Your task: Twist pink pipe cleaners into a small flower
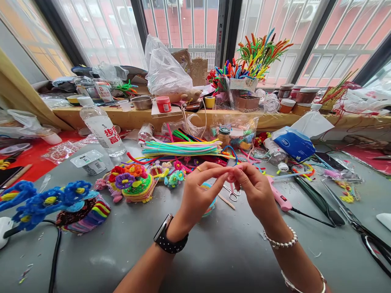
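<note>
A small pink piece [232, 176] is shown pinched between the closed fingertips of the left hand [198, 195] and the right hand [255, 189], held just above the scissors [233, 195] on the grey table [214, 252].

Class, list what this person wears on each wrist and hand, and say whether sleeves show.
No sleeves show. The left hand wears a thin gold ring, its wrist a watch on a studded black band. Behind the right hand sits a silvery bead bracelet, with a silvery bangle higher up.
</note>
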`<state>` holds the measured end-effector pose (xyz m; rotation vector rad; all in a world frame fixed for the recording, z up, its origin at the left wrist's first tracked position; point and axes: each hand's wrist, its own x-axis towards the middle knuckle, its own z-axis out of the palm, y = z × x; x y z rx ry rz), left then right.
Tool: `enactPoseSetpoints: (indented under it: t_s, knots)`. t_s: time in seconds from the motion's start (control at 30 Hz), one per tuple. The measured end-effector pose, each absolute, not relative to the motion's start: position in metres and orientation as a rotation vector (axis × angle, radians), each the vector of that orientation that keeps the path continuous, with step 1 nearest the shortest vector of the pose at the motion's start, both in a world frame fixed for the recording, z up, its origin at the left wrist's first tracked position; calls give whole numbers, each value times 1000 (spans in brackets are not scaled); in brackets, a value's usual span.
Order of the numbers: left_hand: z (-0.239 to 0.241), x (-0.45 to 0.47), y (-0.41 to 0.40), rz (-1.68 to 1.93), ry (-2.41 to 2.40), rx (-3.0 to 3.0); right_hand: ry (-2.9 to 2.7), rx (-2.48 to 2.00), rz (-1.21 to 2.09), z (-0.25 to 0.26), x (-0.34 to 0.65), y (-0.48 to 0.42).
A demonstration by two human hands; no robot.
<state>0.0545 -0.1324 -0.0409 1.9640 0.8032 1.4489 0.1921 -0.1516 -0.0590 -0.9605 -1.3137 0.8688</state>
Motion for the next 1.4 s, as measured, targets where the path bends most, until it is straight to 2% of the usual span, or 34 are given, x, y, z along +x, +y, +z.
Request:
enactPoseSetpoints:
  t_s: [0.13, 0.5, 0.7, 1.03, 1.4]
  knots:
    - [-44, 57, -136, 1541, 830, 2012, -1332, -975, 805, -56, 190, -153]
    - [-42, 60, -136, 1320, 777, 1441, -1369, -1043, 656, -60, 190, -151]
    - [-41, 61, -135, 1332, 752, 1332, -1379, -1080, 573, -61, 188, -152]
    - [-44, 59, -132, 1387, 819, 1393, -1424, -1050, 677, -56, 189, -151]
    - [-45, 56, -132, 1463, 817, 1744, -1481, -1045, 635, -55, 189, -153]
